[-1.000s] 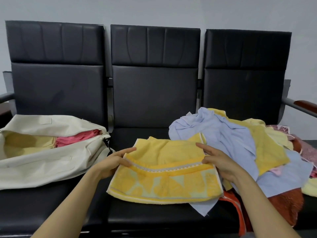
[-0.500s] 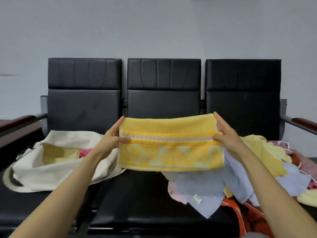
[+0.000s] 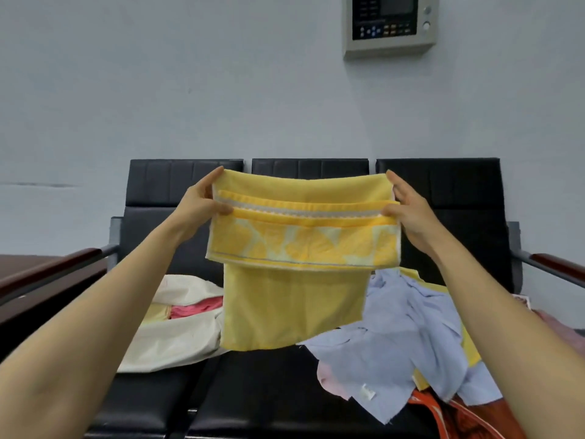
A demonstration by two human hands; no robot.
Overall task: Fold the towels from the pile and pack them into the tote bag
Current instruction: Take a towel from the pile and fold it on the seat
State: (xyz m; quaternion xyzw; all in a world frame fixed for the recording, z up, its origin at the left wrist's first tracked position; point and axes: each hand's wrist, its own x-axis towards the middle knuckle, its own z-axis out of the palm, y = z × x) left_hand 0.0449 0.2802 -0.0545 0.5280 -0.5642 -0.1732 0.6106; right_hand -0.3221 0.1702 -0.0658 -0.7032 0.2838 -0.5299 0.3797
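Your left grip (image 3: 199,207) and right grip (image 3: 411,213) pinch opposite ends of the yellow towel (image 3: 304,239), above the tote bag (image 3: 171,340).

Yellow towel (image 3: 294,299) hanging, half-folded, cream tote bag (image 3: 177,340) open

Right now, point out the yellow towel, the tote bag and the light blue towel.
yellow towel (image 3: 304,248): head view, patterned border band.
tote bag (image 3: 171,340): head view, cream front wall.
light blue towel (image 3: 395,312): head view, crumpled middle.

Even, soft indoor light, faint shadows; wide-angle bending at edges.
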